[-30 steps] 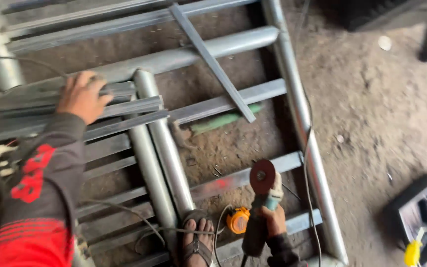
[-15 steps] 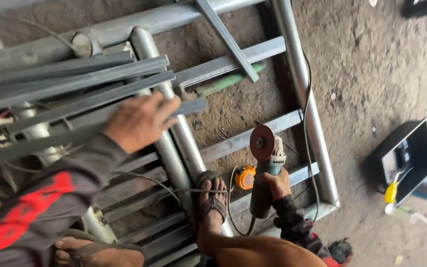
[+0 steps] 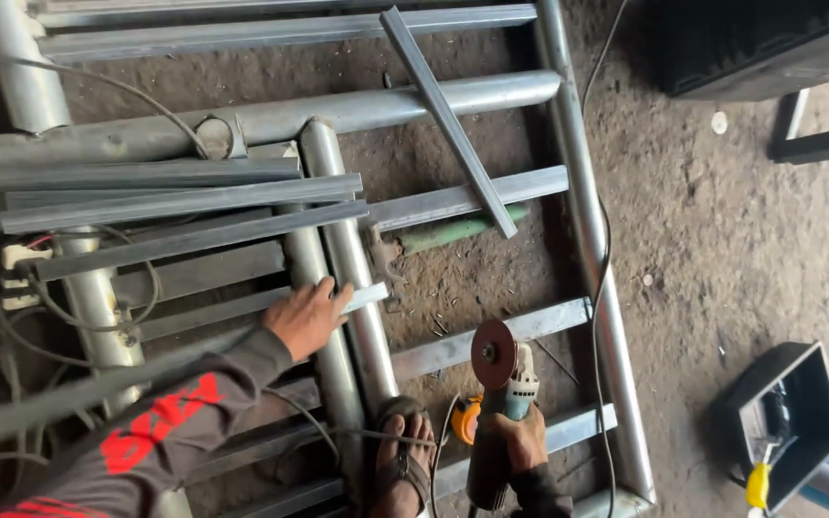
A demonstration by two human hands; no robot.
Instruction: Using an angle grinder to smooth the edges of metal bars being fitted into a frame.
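My left hand (image 3: 305,316) lies flat with fingers spread on a flat grey steel bar (image 3: 205,313) that rests across the round pipes of a welded metal frame (image 3: 405,101) on the dirt floor. My right hand (image 3: 519,437) grips the body of an angle grinder (image 3: 506,376), whose reddish disc (image 3: 492,353) points up over a flat crossbar (image 3: 491,338) of the frame. My sandalled foot (image 3: 403,460) stands on the frame between the two hands.
Several loose grey bars (image 3: 179,203) are stacked at left over the pipes. A loose bar (image 3: 448,120) lies diagonally across the frame. A cable (image 3: 603,278) runs along the right rail. A black box with tools (image 3: 785,423) sits at lower right, dark furniture (image 3: 760,48) at top right.
My left hand has moved down from the stacked bars onto a lower flat bar. The grinder in my right hand stays over the same crossbar while the view shifts.
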